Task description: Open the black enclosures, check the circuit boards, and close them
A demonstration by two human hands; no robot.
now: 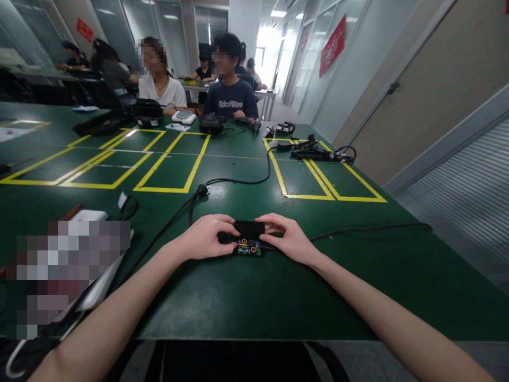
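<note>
In front of me, a black plastic case part (249,228) is tilted up behind a small green circuit board (249,250) with copper-coloured coils on it. My left hand (207,237) grips the left edge of the case part, its fingers behind and its thumb beside the board. On the opposite side, my right hand (292,240) pinches the right edge between thumb and fingers. A black cable (358,229) runs from the board's right side, under my right hand, along the green table. Whether board and case are joined is hidden.
A second black cable with a plug (202,190) crosses the table (222,297). At left lies a blurred-out item (67,270) on a white object. Yellow tape rectangles (170,189) mark the surface. Black tools and cords (314,151) lie at back right. Two people sit opposite.
</note>
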